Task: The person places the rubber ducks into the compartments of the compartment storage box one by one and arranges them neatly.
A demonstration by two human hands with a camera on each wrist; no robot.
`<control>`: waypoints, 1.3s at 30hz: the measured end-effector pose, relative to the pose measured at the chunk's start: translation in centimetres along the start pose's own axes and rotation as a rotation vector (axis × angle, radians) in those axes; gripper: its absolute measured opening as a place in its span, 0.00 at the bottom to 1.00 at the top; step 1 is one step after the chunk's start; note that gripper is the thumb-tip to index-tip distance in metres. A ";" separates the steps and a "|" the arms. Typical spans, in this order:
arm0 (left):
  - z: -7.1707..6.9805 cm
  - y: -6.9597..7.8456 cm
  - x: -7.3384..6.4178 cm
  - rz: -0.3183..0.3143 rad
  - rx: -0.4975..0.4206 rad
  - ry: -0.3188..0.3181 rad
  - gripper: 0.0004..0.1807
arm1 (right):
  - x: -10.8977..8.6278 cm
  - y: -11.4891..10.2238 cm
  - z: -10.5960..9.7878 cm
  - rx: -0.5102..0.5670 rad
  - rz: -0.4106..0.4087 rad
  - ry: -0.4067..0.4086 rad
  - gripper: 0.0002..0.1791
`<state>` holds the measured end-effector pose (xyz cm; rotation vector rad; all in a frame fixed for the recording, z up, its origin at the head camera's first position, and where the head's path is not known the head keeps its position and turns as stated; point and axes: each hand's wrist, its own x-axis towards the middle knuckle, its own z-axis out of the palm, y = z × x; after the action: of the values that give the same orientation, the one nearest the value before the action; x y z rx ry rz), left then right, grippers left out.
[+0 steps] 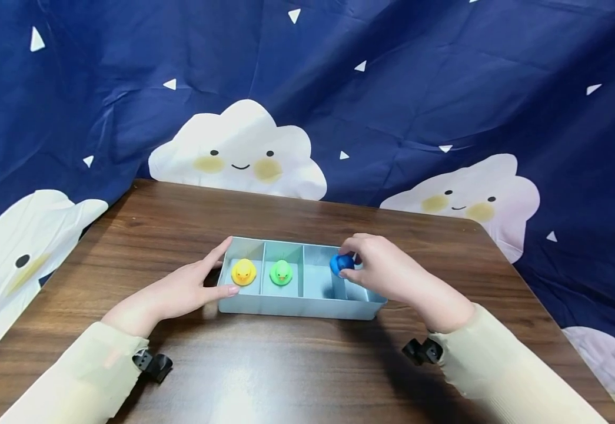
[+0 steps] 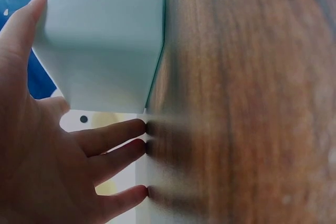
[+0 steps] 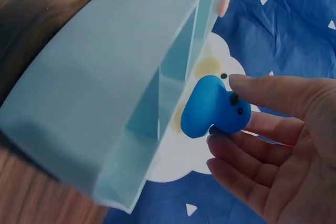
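Note:
A light blue divided box (image 1: 296,305) lies lengthwise on the table. A yellow rubber duck (image 1: 243,272) sits in its leftmost compartment, a green rubber duck (image 1: 281,272) in the one beside it. My left hand (image 1: 188,288) spans the box's left end, thumb and index finger touching its rim; in the left wrist view, other fingertips (image 2: 137,126) rest on the table. Above the two right-hand compartments, my right hand (image 1: 386,268) pinches a blue rubber duck (image 3: 206,107) between thumb and fingers. In the right wrist view that duck is raised above the box's rim.
The brown wooden table (image 1: 265,359) extends around the box on all sides. Behind it hangs a dark blue curtain (image 1: 402,100) printed with white clouds and triangles. Black devices (image 1: 153,365) are strapped at both sleeve cuffs.

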<state>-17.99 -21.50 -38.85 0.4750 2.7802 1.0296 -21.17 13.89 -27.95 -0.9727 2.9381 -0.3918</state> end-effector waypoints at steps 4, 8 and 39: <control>0.0 0.1 -0.1 0.000 -0.001 -0.002 0.55 | 0.9 -0.4 1.0 0.009 0.007 -0.021 0.14; 0.1 0.2 -0.2 0.007 0.006 -0.003 0.55 | 1.7 -0.5 1.9 0.008 0.010 -0.031 0.13; -0.2 0.4 -0.3 0.011 0.003 -0.004 0.55 | 4.2 -0.4 5.9 -0.062 -0.015 -0.135 0.13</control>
<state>-17.66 -21.46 -38.47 0.4927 2.7792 1.0267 -23.75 9.78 -33.35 -0.9870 2.8388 -0.2275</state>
